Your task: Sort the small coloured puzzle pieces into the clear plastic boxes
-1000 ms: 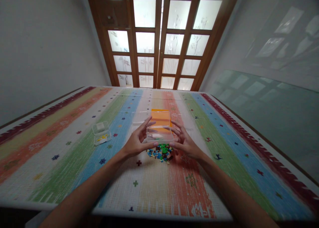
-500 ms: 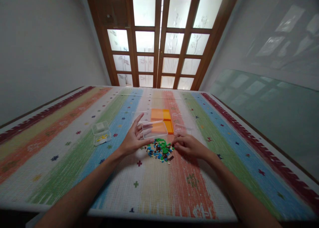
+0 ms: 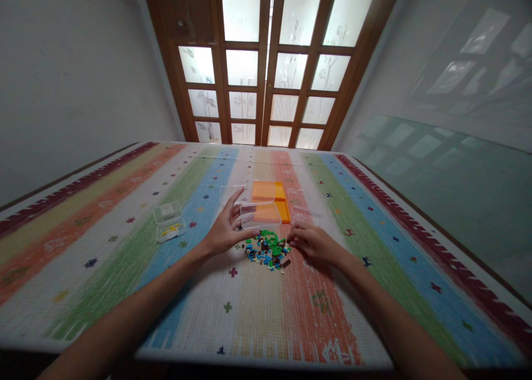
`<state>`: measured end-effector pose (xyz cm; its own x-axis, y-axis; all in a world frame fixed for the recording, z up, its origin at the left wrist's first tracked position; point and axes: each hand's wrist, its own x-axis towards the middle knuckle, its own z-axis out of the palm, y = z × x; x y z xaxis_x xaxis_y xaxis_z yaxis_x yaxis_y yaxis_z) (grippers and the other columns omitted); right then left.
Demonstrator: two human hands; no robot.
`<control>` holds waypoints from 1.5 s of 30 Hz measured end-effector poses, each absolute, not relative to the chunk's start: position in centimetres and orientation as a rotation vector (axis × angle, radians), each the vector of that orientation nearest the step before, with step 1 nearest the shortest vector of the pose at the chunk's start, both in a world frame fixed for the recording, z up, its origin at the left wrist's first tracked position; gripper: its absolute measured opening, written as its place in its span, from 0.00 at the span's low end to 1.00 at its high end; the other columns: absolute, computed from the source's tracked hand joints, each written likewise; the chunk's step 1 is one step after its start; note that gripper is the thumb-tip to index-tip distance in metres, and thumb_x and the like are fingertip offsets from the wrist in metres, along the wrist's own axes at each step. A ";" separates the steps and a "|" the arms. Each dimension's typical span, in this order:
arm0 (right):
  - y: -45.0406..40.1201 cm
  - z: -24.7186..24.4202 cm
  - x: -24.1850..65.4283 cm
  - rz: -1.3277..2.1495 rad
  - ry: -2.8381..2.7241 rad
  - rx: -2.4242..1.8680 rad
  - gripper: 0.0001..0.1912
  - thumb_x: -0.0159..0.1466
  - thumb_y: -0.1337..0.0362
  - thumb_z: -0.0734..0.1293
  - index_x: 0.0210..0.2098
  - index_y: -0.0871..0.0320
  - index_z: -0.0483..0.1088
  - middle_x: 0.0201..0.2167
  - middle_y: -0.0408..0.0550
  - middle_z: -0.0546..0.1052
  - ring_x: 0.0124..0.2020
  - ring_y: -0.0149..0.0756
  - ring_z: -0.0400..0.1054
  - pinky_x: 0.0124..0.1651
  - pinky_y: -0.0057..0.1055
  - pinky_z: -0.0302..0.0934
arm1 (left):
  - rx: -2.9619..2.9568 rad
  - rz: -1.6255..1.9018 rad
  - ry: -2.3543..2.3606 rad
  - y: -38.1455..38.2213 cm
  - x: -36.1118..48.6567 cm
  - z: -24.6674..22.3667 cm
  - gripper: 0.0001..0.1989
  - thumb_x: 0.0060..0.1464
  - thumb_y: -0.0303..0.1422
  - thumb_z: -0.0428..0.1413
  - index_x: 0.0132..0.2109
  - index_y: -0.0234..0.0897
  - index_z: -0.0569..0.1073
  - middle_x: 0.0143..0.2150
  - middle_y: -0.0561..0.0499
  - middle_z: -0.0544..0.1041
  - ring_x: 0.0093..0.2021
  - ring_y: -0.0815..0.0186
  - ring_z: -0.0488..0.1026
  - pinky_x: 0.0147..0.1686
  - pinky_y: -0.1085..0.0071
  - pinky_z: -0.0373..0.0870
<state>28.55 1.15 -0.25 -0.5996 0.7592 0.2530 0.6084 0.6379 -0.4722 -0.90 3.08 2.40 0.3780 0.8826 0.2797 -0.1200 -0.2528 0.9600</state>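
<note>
A loose pile of small green, blue, brown and cream building bricks [image 3: 267, 250] lies on the striped tablecloth. My left hand [image 3: 226, 227] holds a clear plastic box [image 3: 261, 216] by its left end, just beyond the pile; the thumb runs along its near side and the index finger points up. At the pile's right edge is my right hand [image 3: 310, 241], fingers pinched together; what they hold, if anything, is hidden. Behind the clear box sits an orange tray [image 3: 283, 211], partly seen through the plastic.
On the left stands an open clear container [image 3: 168, 231] with yellow pieces inside. A clear lid or box [image 3: 305, 215] lies beyond my right hand. The tablecloth [image 3: 257, 313] stretches to wooden glass-paned doors [image 3: 266, 64].
My left hand and the clear box have shifted slightly to the right. My right hand stays at the pile's right edge, its fingers moving only a little.
</note>
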 end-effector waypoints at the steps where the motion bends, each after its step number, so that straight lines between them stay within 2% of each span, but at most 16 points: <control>1: 1.1 -0.3 28.5 0.466 -2.426 -1.081 0.10 0.69 0.68 0.63 0.39 0.58 0.77 0.38 0.52 0.77 0.38 0.37 0.72 0.41 0.31 0.64 | 1.529 1.119 0.712 3.1 -0.8 2.4 0.57 0.45 0.32 0.72 0.74 0.48 0.48 0.57 0.42 0.73 0.63 0.49 0.70 0.65 0.39 0.61; 17: 0.8 0.2 28.4 0.583 -2.398 -1.093 0.12 0.69 0.67 0.64 0.46 0.56 0.79 0.38 0.50 0.77 0.37 0.36 0.72 0.41 0.30 0.64 | 1.564 1.132 0.760 2.2 -0.9 1.4 0.56 0.46 0.33 0.71 0.74 0.52 0.47 0.58 0.43 0.74 0.65 0.48 0.68 0.64 0.37 0.62; 34: 0.4 -1.4 27.8 0.385 -2.326 -1.107 0.09 0.68 0.70 0.63 0.38 0.57 0.76 0.36 0.50 0.75 0.35 0.36 0.69 0.38 0.29 0.61 | 1.582 1.125 0.781 1.7 -0.8 1.4 0.55 0.47 0.34 0.71 0.73 0.50 0.48 0.58 0.42 0.74 0.66 0.48 0.67 0.64 0.38 0.62; 39: 0.7 -0.1 27.7 0.432 -2.206 -1.085 0.08 0.69 0.67 0.63 0.36 0.57 0.73 0.33 0.48 0.75 0.34 0.35 0.68 0.37 0.30 0.61 | 1.592 1.132 0.781 1.7 -0.9 1.2 0.55 0.47 0.34 0.71 0.73 0.50 0.47 0.59 0.41 0.73 0.66 0.47 0.67 0.64 0.37 0.62; 42: 0.8 1.6 27.5 0.437 -2.100 -1.049 0.06 0.69 0.66 0.64 0.37 0.57 0.73 0.32 0.48 0.75 0.30 0.34 0.67 0.33 0.29 0.60 | 1.604 1.115 0.801 1.7 -0.9 1.0 0.55 0.47 0.34 0.71 0.73 0.50 0.47 0.59 0.40 0.73 0.66 0.47 0.67 0.64 0.36 0.61; 45: 0.5 3.5 26.3 0.409 -2.036 -1.026 0.05 0.69 0.66 0.65 0.38 0.57 0.73 0.34 0.48 0.75 0.32 0.34 0.67 0.34 0.28 0.60 | 1.619 1.102 0.800 1.6 -0.8 0.8 0.55 0.47 0.35 0.71 0.73 0.50 0.48 0.59 0.40 0.73 0.65 0.47 0.68 0.63 0.36 0.62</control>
